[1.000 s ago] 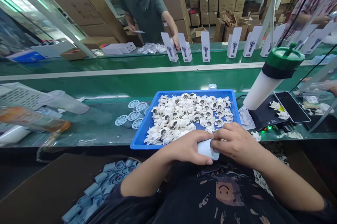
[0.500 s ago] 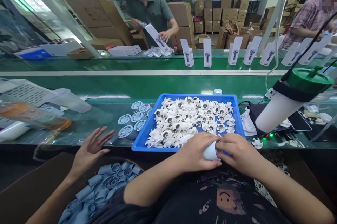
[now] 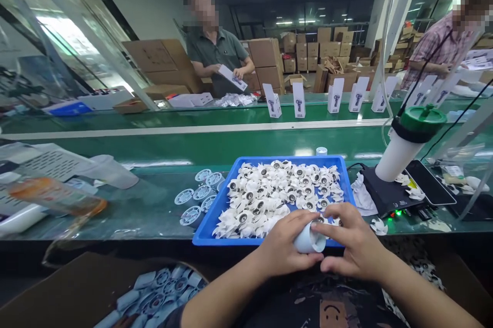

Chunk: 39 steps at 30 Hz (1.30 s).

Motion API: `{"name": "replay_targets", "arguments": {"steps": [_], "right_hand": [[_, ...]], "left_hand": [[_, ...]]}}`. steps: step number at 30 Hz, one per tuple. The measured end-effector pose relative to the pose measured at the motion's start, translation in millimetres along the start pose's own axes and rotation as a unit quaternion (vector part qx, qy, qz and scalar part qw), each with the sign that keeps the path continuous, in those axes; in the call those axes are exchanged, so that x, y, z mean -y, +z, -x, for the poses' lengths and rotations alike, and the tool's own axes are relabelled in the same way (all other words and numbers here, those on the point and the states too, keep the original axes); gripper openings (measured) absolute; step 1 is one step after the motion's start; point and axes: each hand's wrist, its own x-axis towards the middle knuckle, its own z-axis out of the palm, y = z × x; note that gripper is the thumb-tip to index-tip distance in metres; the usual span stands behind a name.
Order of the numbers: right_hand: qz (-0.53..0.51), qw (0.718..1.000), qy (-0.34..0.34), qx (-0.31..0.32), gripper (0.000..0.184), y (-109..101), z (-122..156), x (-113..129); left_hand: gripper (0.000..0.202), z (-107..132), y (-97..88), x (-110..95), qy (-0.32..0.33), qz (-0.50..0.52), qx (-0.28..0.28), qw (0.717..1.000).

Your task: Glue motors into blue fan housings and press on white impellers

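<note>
My left hand point(image 3: 283, 243) is wrapped round a small white cylindrical housing point(image 3: 307, 240) at the near edge of the bench. My right hand point(image 3: 352, 246) meets it from the right, fingers pinched at the housing's open end; what they press there is too small to make out. Just beyond both hands lies a blue tray point(image 3: 210, 223) heaped with several white fan impellers point(image 3: 277, 194).
Several pale blue round grilles point(image 3: 194, 197) lie left of the tray. A box of pale blue housings point(image 3: 157, 292) sits at my lower left. A white cylinder with a green cap point(image 3: 408, 143) leans over a black device point(image 3: 389, 192). Two people work across the green conveyor point(image 3: 192, 133) among white cartons point(image 3: 298, 99).
The view has tilted upward. Another person's hand that hovered over the box at lower left half a second ago is gone. My hands keep hold of the housing, turned slightly.
</note>
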Motion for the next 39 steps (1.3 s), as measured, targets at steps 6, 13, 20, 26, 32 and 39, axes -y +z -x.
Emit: {"name": "replay_targets", "arguments": {"steps": [6,13,20,26,32,39], "right_hand": [[0.004,0.998,-0.022,-0.061,0.057,-1,2,4],[-0.015,0.994,-0.015,-0.104,0.048,3,5,9],[-0.017,0.995,0.007,-0.093,0.052,2,6,14],[-0.015,1.0,0.006,-0.027,0.054,-4,5,21],[-0.009,0.999,0.013,-0.031,0.063,4,3,24],[-0.042,0.992,0.022,-0.118,0.045,-14,20,16]], "left_hand": [[0.066,0,0.4,-1,0.039,-0.001,-0.021,0.999],[0.066,-1,-4.9,-5,0.057,-0.04,-0.044,0.997],[0.065,0,-8.1,-8,0.074,-0.038,-0.052,0.995],[0.069,2,-11.6,-10,0.075,-0.046,-0.07,0.994],[0.069,4,-11.0,-9,0.07,-0.058,-0.084,0.992],[0.07,5,-29.9,7,0.076,-0.041,-0.052,0.995]]}}
